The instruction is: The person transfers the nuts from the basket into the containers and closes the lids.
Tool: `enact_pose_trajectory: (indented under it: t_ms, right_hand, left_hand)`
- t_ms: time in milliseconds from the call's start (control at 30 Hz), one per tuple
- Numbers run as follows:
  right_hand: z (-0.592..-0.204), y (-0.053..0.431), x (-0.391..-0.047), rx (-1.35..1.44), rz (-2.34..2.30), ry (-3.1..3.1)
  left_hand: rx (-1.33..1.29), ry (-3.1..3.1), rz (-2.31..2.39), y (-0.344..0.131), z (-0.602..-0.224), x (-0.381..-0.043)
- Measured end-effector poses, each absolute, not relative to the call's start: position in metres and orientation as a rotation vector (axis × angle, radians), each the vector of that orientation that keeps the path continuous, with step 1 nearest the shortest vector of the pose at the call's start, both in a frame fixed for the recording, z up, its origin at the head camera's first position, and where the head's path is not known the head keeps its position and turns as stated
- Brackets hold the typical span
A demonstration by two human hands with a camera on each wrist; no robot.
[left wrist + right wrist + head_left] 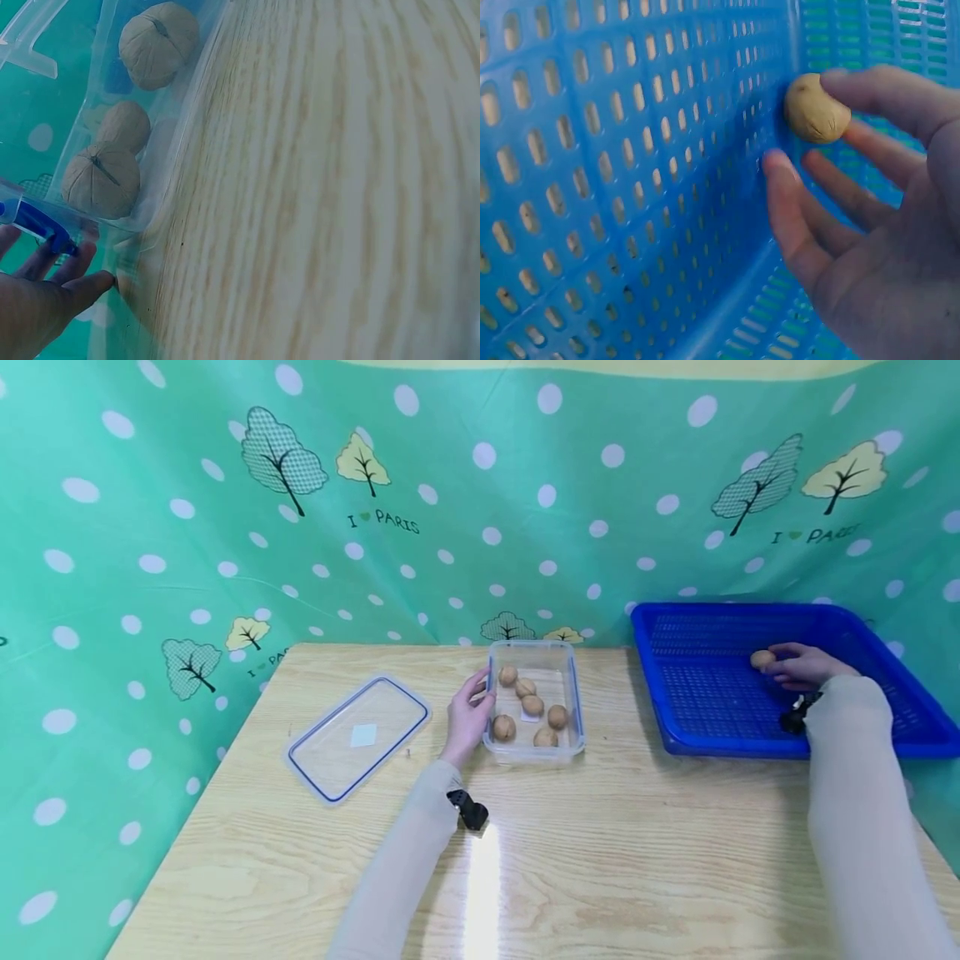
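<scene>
A walnut [762,659] is pinched between the thumb and a finger of my right hand [802,667], inside the blue basket [667,718]. In the right wrist view the walnut [815,110] shows at the fingertips, while the other fingers of the hand [885,247] are spread below it. My left hand [468,714] rests against the left wall of a clear plastic box [536,752], fingers loosely bent beside its rim. Several walnuts [532,706] lie in that box. From the left wrist, my hand [45,300] appears beside a blue-edged part of the box.
A clear lid [322,764] with a blue seal and a pale square label lies flat on the wooden table [600,860], left of the box. Behind the table hangs a green dotted cloth [450,485]. The basket stands at the table's right side.
</scene>
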State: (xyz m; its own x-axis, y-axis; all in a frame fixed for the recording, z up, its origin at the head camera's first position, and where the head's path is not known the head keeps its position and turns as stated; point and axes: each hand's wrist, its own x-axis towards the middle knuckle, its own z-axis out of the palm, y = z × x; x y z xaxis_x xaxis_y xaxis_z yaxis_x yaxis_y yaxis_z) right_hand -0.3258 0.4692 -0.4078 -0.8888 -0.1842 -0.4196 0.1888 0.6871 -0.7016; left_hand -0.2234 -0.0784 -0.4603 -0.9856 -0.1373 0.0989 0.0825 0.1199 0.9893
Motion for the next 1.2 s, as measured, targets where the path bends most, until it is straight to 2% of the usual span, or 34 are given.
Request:
enact_pose_trajectory:
  t_ms: [433,700,967,1200]
  right_hand:
    - [-0.409,0.444,-0.333,-0.222,-1.097,2.355]
    - [-0.408,0.423,-0.338,-0.304,-0.965,2.289]
    - [-0.405,0.397,-0.341,-0.345,-0.954,2.289]
    - [-0.389,0.385,-0.334,-0.382,-1.058,2.34]
  left_hand:
    - [0.023,-2.209,-1.994,-0.08,-0.459,-0.224]
    - [-0.044,-2.192,-2.041,-0.078,-0.432,-0.209]
    - [0.006,-2.182,-2.025,-0.079,-0.457,-0.223]
    - [0.045,-2.196,-2.042,-0.079,-0.459,-0.223]
